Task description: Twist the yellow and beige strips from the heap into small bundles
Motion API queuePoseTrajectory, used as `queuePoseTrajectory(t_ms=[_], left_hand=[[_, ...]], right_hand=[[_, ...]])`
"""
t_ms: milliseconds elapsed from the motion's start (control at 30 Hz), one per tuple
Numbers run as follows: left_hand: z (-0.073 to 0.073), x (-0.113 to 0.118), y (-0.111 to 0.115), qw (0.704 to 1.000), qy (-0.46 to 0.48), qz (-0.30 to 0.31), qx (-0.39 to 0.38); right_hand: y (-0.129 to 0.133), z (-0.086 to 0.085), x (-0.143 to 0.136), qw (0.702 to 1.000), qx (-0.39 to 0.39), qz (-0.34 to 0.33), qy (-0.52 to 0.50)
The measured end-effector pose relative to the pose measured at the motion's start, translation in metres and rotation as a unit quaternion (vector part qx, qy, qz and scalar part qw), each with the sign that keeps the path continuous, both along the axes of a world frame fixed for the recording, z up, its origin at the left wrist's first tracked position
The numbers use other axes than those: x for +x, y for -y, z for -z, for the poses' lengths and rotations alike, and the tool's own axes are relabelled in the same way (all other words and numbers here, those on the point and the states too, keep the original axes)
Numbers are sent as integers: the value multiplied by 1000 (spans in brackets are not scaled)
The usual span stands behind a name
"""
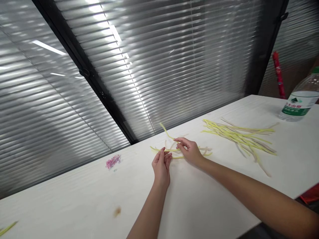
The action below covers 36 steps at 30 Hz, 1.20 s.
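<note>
Nearest, at the bottom left corner, one stray yellow-green strip (7, 227) on the pale white wooden table (199, 205), and close by a small brown spot (117, 211) on the wood. Then two bare arms reaching out over the table top. Left hand (161, 166) with fingers pinched shut on the near end of a long thin yellow-green bendy strip (165, 131). Right hand (189, 151) just beside it, thumb and fingers closed on the same strip a bit farther along, with the free end curving up off the table. Under both hands, a small loose bunch of yellow and tan strips (196, 152), lying flat and touching the right hand. Off to the left, well apart, a little heap of tiny pink and purple rubber bands (113, 161). Farther right, a bigger pile of yellow and tan strips (240, 136), spread out like a fan, not tied, not touched by either hand. Seems only just begun: one strip picked up, a few gathered, no bundle tied as far as can be seen, most strips left in the far pile, bands not in use. Near the far right edge, a clear plastic water bottle with a green and white label (301, 101). Behind it, a red stick-like thing (278, 74), too blurry to tell more. At the very back, shiny grey window blinds (161, 66) with a dark frame.
</note>
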State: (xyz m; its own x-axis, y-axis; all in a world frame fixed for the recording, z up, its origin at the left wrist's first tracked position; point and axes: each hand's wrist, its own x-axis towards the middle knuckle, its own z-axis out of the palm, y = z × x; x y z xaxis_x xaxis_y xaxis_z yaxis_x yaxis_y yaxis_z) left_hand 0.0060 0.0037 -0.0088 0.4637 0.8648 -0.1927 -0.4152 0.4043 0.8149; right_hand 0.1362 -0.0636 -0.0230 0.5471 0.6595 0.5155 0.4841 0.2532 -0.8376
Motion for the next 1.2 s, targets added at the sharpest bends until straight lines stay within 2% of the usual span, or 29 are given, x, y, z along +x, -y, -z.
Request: queuePoseTrajectory(t_ms=[167, 267, 500, 800, 867, 1000, 1200], left_hand=[[2, 0, -12, 999, -4, 5, 33], [3, 0, -14, 999, 4, 6, 36], [5, 1, -15, 999, 17, 19, 39], [0, 0, -15, 998, 22, 40, 37], [0, -1, -16, 999, 34, 31, 25], [-1, 0, -20, 998, 58, -16, -19], [-3, 1, -21, 996, 66, -30, -42]], right_hand=[[3, 3, -1, 979, -5, -19, 203], [2, 5, 0, 965, -7, -21, 262], [2, 3, 4, 951, -7, -30, 308], [2, 3, 4, 946, -5, -47, 319], [2, 2, 3, 946, 4, -30, 324], [2, 1, 3, 938, 15, 48, 343], [-1, 5, 8, 925, 18, 67, 373]])
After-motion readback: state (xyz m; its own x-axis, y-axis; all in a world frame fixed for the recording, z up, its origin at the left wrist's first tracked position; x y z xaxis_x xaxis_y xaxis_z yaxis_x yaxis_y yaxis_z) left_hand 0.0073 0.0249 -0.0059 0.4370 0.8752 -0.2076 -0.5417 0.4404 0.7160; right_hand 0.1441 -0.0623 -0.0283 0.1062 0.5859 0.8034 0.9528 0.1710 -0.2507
